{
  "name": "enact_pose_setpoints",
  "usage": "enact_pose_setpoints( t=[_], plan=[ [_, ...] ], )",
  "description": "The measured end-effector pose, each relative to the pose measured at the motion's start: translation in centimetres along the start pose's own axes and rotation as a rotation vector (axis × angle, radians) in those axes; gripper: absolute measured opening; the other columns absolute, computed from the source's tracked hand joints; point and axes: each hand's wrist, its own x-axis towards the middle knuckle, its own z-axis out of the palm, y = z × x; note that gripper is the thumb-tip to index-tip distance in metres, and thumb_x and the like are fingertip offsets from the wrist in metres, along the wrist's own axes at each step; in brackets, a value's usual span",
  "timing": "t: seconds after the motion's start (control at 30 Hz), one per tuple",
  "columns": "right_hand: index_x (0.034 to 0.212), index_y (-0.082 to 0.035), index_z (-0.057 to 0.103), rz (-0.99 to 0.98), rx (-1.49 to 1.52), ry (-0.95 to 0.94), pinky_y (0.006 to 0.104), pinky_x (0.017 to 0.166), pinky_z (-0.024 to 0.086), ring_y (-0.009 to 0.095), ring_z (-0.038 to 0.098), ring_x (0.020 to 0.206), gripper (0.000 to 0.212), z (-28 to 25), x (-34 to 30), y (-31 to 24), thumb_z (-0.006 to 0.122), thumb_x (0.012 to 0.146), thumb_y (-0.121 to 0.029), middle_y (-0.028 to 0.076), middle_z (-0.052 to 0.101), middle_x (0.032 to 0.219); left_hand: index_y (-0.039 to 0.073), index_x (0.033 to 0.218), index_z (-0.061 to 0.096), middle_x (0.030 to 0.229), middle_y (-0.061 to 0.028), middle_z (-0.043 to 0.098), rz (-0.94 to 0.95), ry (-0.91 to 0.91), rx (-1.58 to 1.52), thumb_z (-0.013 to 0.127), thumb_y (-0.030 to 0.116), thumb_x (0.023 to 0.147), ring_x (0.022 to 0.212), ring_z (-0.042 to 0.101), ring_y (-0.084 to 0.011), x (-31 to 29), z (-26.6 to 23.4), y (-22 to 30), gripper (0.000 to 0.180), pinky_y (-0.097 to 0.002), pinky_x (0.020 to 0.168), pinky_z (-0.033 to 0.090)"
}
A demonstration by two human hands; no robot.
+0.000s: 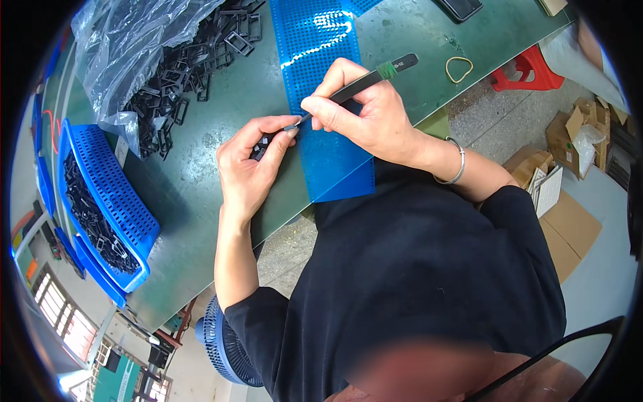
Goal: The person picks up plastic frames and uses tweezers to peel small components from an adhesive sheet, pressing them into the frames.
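Between the thumb and fingers of my left hand (244,167) is a small black plastic part (263,145), mostly covered by the fingers. My right hand (375,127) is closed around black tweezers (365,87), which have a green wrapping near their back end. The tweezer tips meet the part at my left fingertips; the exact contact is too small to tell. Under both hands' meeting point runs a translucent blue sheet (341,171) with rows of small holes, hanging over the table's near edge.
Black rectangular plastic frames (201,67) lie heaped at the far left beside a clear plastic bag (134,40). A blue basket (120,177) of black parts stands left on the green table (181,177). A rubber band (448,70) and phone (462,7) lie right. A red stool (529,74) stands beyond.
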Motion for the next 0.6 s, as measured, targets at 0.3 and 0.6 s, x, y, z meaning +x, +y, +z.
enact_pose_setpoints(
  t=[0.3,0.6],
  plan=[
    [0.082,-0.003,0.055,-0.007,-0.082,-0.066,0.0204,0.061,0.048,0.006,0.058,0.067,0.010,-0.29,-0.05,0.13,0.062,0.088,-0.008,0.003,0.060,0.073,0.002,0.096,0.069,0.087,-0.0060,0.070,-0.002,0.002,0.018,0.064,-0.002,0.081,0.075,0.066,-0.0109,-0.04,0.08,0.14,0.016,-0.0232,0.068,0.052],
    [0.080,-0.002,0.055,-0.006,-0.037,-0.013,0.0221,0.054,0.043,0.006,0.056,0.063,0.012,-0.07,-0.08,0.15,0.063,0.086,-0.009,0.003,0.059,0.071,0.003,0.095,0.069,0.086,-0.0059,0.070,0.006,0.002,0.035,0.064,-0.002,0.080,0.076,0.066,-0.0110,0.02,0.10,0.25,0.017,-0.0233,0.069,0.052]
  ],
)
